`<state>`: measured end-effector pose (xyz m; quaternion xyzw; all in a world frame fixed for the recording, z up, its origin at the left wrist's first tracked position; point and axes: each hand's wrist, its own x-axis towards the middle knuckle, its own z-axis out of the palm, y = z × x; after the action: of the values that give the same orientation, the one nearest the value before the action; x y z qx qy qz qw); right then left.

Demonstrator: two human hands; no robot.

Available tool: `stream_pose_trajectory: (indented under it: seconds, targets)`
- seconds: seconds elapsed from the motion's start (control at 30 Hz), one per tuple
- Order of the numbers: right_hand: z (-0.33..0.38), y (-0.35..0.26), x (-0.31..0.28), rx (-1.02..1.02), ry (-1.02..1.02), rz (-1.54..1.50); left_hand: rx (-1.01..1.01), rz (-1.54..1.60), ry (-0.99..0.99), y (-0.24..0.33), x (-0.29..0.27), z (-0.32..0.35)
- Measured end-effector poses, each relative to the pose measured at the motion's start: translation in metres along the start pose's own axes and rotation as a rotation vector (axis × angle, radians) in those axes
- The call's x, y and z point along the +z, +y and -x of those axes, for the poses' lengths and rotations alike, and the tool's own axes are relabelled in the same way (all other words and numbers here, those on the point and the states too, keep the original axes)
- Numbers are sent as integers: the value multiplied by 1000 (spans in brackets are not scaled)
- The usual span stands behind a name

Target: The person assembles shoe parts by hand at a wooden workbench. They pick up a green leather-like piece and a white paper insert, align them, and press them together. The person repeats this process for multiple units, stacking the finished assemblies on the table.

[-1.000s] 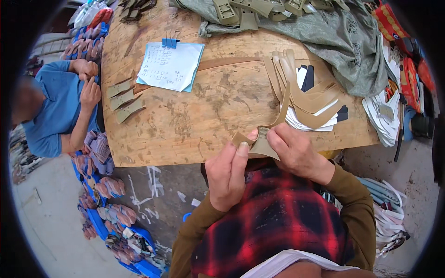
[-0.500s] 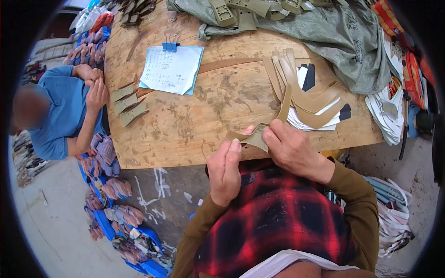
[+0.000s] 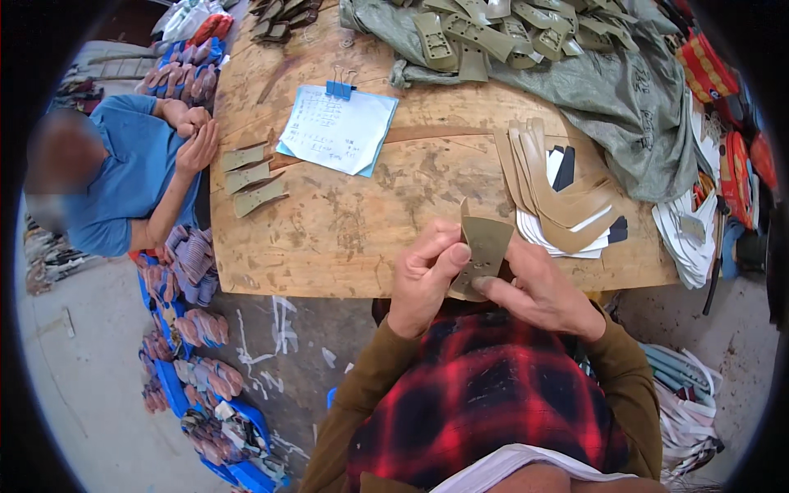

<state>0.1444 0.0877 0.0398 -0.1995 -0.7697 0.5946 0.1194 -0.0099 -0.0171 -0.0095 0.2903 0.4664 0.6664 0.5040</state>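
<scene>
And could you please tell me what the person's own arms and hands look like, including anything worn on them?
The sleeves are long, plain and olive-brown, ending near the wrists, with no pattern that I can see. The left hand and right hand are ungloved.

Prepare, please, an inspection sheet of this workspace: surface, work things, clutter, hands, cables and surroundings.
Surface: wooden table, stained and scratched.
Work things: olive piece in both hands; tan curved strips beside the right hand, on the table; three flat olive pieces at the table's left.
Clutter: written sheet under a blue clip; grey-green sack at the far side, bearing a heap of more olive parts.
Hands: left hand grips the piece's left edge; right hand has its thumb on the lower part.
Cables: nothing seen.
Surroundings: co-worker in blue at left; blue containers with bundles on the floor.
</scene>
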Motion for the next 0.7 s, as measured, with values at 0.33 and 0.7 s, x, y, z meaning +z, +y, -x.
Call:
stream_pose_trajectory:
  seconds: [0.33,0.7]
  targets:
    - [-6,9,10,-74,5,101,-137,184,121,26,11,-35]
    - [-1,12,6,27,-81,325,-235,-656,-262,29,-22,-7]
